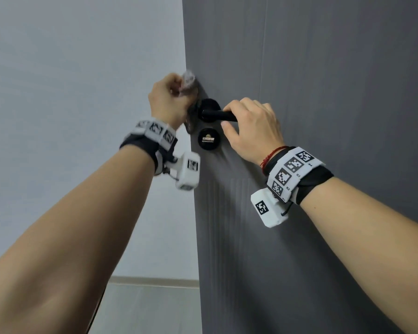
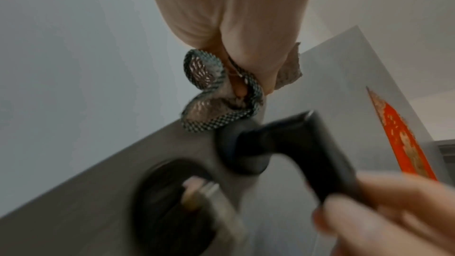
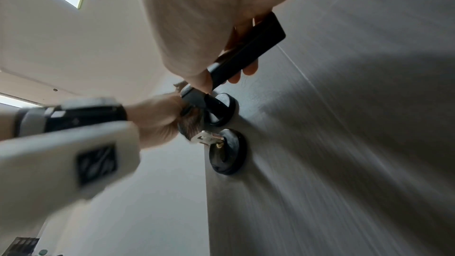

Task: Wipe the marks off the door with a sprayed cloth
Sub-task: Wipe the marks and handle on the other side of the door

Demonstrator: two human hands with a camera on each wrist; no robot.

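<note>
The dark grey door stands ajar, its edge toward me. My left hand grips a bunched grey cloth with a checked hem and holds it against the door's edge, just above the black lever handle. My right hand is curled round that handle, thumb underneath. No marks show clearly on the door's face in the head view.
A black round lock with a key in it sits just below the handle. A pale wall fills the left side. A floor strip shows at the bottom. An orange shape lies on the door's other face.
</note>
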